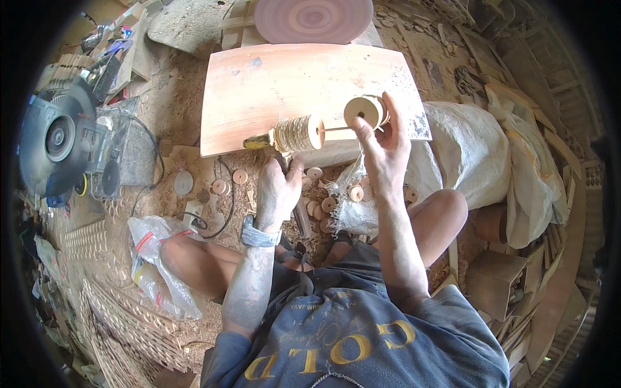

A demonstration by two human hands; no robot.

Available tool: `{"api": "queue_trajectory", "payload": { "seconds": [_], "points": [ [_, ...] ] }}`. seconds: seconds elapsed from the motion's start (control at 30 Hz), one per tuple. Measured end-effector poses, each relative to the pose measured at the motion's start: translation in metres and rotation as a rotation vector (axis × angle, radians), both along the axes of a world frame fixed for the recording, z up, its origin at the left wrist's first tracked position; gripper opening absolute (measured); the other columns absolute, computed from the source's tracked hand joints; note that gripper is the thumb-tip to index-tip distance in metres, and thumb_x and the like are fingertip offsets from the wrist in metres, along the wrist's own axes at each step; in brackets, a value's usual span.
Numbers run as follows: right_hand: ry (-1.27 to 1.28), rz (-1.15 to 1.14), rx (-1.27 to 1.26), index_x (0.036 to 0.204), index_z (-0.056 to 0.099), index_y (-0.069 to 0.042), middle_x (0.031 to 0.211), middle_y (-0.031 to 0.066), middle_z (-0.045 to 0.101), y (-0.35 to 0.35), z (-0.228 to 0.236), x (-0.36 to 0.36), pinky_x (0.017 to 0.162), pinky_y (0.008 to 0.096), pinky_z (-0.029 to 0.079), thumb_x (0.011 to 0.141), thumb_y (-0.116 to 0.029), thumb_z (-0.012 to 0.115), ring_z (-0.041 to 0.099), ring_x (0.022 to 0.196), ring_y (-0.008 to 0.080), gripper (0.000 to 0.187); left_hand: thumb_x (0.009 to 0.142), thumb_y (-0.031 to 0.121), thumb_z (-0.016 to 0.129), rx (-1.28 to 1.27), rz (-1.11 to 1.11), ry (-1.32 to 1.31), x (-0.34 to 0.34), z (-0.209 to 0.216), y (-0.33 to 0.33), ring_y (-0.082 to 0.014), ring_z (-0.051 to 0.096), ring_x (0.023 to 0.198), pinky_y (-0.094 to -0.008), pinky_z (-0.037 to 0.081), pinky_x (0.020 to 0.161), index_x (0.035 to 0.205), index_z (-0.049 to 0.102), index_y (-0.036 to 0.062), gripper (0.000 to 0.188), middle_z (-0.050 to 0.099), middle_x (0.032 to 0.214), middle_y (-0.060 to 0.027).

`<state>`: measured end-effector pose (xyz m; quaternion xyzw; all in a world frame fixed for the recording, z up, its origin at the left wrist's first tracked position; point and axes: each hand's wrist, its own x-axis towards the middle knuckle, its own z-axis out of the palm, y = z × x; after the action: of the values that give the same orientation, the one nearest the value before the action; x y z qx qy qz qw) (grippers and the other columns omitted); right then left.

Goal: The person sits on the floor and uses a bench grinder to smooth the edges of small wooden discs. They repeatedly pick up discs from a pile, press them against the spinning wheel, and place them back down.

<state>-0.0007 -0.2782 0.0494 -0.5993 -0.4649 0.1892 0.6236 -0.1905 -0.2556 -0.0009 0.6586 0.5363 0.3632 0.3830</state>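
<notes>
One person [362, 330], seated, bare knees apart, dark cloth T-shirt with yellow lettering. One wooden board [272, 84] in front: flat, pale, reddish grain, dark specks on its right side. White woven sack [453, 145], at least one, right of the board, creased, frayed edge. One blue-grey machine [61, 139] at left, round face, part blurred. One round disc [314, 19] beyond the board, purplish brown, concentric rings. One clear plastic bag [165, 271] by the left knee, crinkled, red stripes.

Two hands, both dusty. Left hand [281, 187], cloth band at the wrist, just below the board's near edge: fingers curled, partly hidden; can't tell what they grasp. Right hand [388, 139]: thumb and fingers pinching pale discs [363, 111], two or more, smooth round face, centre hole.

One ribbed stack [294, 134] of thin discs, cylindrical, light wood look, above the left hand, over the board's near edge in this view; touching or not, can't tell. Small wooden discs [356, 193] on the ground, roughly ten or more, overlapping. One thin straight rod [337, 129] between ribbed stack and pale discs.
</notes>
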Motion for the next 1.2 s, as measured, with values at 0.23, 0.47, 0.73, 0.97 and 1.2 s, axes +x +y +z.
{"api": "queue_trajectory", "payload": {
  "seconds": [0.23, 0.47, 0.73, 0.97, 1.2],
  "points": [
    [-0.099, -0.113, 0.106, 0.145, 0.035, 0.007, 0.131, 0.0238, 0.052, -0.007, -0.008, -0.022, 0.098, 0.0387, 0.05, 0.076, -0.026, 0.086, 0.056, 0.12, 0.0301, 0.092, 0.092, 0.022, 0.064, 0.043, 0.075, 0.1, -0.013, 0.006, -0.006, -0.0448, 0.063, 0.078, -0.0478, 0.048, 0.067, 0.088, 0.058, -0.0071, 0.029, 0.063, 0.082, -0.0286],
    [-0.489, -0.308, 0.239, 0.142, 0.037, 0.003, 0.133, 0.0228, 0.049, -0.01, -0.012, -0.038, 0.1, 0.0442, 0.045, 0.067, -0.019, 0.09, 0.05, 0.121, 0.0367, 0.094, 0.091, 0.023, 0.065, 0.142, 0.178, 0.204, -0.008, 0.002, -0.009, -0.0465, 0.062, 0.074, -0.0501, 0.048, 0.065, 0.083, 0.056, -0.0073, 0.033, 0.06, 0.075, -0.0268],
    [-0.495, -0.086, 0.341, 0.141, 0.041, -0.002, 0.136, 0.0234, 0.048, -0.006, -0.009, -0.054, 0.101, 0.049, 0.043, 0.069, -0.016, 0.089, 0.047, 0.124, 0.0391, 0.088, 0.092, 0.021, 0.065, 0.074, 0.214, 0.23, -0.011, 0.0, -0.021, -0.0455, 0.062, 0.075, -0.0498, 0.047, 0.065, 0.083, 0.056, -0.006, 0.03, 0.061, 0.082, -0.0267],
    [-0.297, 0.224, 0.188, 0.131, 0.058, -0.004, 0.133, 0.0204, 0.054, -0.015, -0.002, -0.041, 0.103, 0.0449, 0.044, 0.085, -0.025, 0.075, 0.051, 0.127, 0.0342, 0.053, 0.095, 0.023, 0.063, -0.317, 0.14, -0.242, -0.02, 0.006, -0.025, -0.0174, 0.058, 0.058, -0.0333, 0.045, 0.055, 0.09, 0.062, -0.0043, 0.028, 0.06, 0.065, -0.0084],
    [-0.148, 0.534, 0.096, 0.147, 0.039, -0.001, 0.115, 0.0174, 0.067, -0.01, 0.037, -0.024, 0.084, 0.036, 0.056, 0.074, -0.043, 0.085, 0.068, 0.095, 0.0197, 0.097, 0.094, 0.032, 0.058, -0.623, -0.061, -0.686, -0.02, 0.013, -0.03, -0.0124, 0.058, 0.055, -0.026, 0.045, 0.047, 0.095, 0.066, -0.0016, 0.035, 0.062, 0.067, -0.0058]
  ]
}}
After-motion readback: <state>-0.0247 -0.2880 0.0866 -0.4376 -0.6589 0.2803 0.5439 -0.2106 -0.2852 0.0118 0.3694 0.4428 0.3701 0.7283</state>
